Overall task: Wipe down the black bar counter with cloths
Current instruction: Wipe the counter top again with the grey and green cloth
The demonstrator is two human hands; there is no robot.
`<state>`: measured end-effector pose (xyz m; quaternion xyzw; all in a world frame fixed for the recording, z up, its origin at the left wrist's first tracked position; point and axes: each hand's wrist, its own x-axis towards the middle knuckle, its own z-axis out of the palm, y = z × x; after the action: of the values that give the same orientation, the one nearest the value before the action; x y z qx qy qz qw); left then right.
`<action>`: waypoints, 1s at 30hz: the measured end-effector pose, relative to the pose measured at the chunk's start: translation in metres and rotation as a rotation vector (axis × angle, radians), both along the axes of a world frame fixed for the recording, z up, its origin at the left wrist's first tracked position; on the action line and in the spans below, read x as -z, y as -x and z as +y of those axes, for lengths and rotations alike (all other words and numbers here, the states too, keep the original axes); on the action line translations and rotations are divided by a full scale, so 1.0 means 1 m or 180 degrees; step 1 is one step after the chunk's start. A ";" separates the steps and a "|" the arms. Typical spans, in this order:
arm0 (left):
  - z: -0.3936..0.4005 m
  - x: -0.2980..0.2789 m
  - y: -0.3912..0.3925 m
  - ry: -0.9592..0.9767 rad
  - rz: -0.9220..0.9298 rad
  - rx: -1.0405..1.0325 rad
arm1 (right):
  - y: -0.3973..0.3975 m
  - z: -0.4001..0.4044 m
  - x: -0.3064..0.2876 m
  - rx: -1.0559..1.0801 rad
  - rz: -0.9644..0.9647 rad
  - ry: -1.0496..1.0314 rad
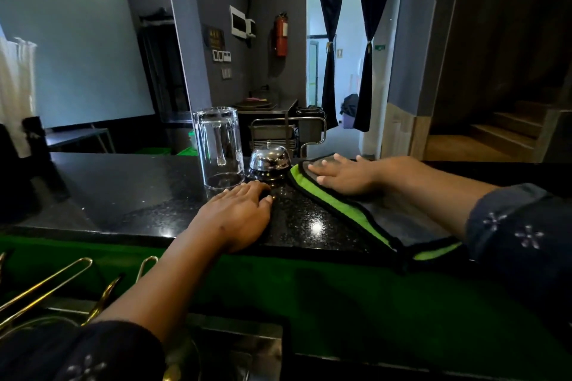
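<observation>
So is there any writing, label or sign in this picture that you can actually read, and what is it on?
None can be read.
Dark wall plaque: gold marks, too blurred to read.
Fire extinguisher: pale label, too small to read.
Green sign by the doorway: too small to read.
Small sign beyond the doorway: blurred.
Glass, bell and cloth: no text visible.

The black bar counter (130,194) is a glossy, speckled stone slab running left to right, with a light reflected near its near edge. An upturned clear glass mug (219,147) stands near the middle toward the far edge. Just to its right sits a chrome call bell (268,160). Right of the bell a green-and-grey cloth (346,207) lies spread flat, its near end hanging over the near edge. Both hands rest flat on the slab, the right hand (346,174) on the cloth, the left hand (238,213) on bare stone.
</observation>
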<state>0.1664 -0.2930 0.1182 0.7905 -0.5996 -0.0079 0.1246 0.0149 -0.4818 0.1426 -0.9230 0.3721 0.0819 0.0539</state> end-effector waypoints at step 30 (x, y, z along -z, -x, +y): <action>0.018 -0.011 0.010 0.0011 0.0985 0.0085 | 0.042 0.095 0.026 -0.0035 -0.0629 0.0099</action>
<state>0.1562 -0.2748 0.1293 0.7716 -0.5837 -0.1303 0.2168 -0.0270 -0.3868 0.1165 -0.9294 0.3611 -0.0150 0.0755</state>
